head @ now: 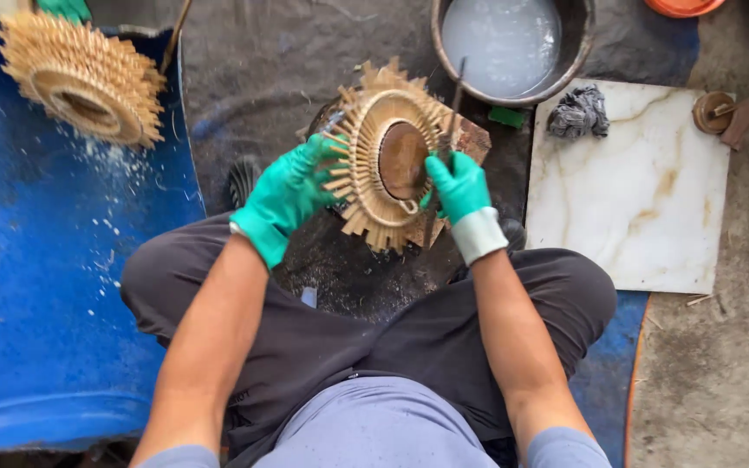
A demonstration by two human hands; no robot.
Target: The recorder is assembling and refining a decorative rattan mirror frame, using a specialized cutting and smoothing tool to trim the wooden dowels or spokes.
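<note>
A big blue plastic drum [54, 286] fills the nine o'clock side, speckled with pale flakes, and a second sunburst of bamboo sticks [84, 78] lies on it at ten o'clock with a green-gloved hand [64, 9] of someone else just showing at its top edge. At three o'clock a white marble tile [643, 208] lies flat on the ground, carrying a crumpled grey rag [579, 113] near its upper left corner and a small round wooden piece [713, 111] at its upper right. At twelve o'clock a metal basin of milky water [510, 43] stands just beyond the work, nothing blocking it.

In the centre, above the person's crossed legs, a round bamboo sunburst frame [383, 160] stands tilted over a wooden block [472, 139]; its short flat sticks fan out around a woven ring with a brown oval middle. The left hand [292, 195] in a green glove is clamped on the frame's rim at nine o'clock. The right hand [459, 186], also gloved, is closed around a thin dark stick [454, 100] that rises toward the basin
</note>
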